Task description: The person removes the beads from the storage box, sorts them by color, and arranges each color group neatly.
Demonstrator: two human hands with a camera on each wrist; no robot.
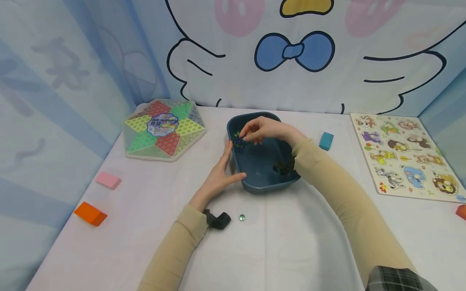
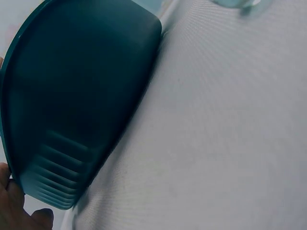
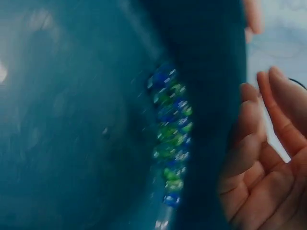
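Observation:
A dark teal plastic basin [image 1: 260,188] stands on the white table, with blue and green glass marbles [image 1: 239,143] gathered along its left inner wall. My left hand [image 1: 217,176] lies against the basin's left side, fingers stretched along the outside and thumb at the rim. Over the marbles, inside the basin's outline, is my right hand [image 1: 265,128], fingers bent and thumb close to the index finger. The right wrist view shows the marbles [image 3: 170,136] in a blurred row beside the right fingers [image 3: 248,112]; I cannot tell whether the fingertips pinch one.
A single clear marble [image 1: 242,217] lies in front of the basin. Left are a hexagonal star-patterned board [image 1: 145,139], a pink block [image 1: 108,180] and an orange block [image 1: 90,214]. Right are a teal block [image 1: 326,141], an animal puzzle board [image 1: 404,161] and a red-orange block [image 1: 461,211].

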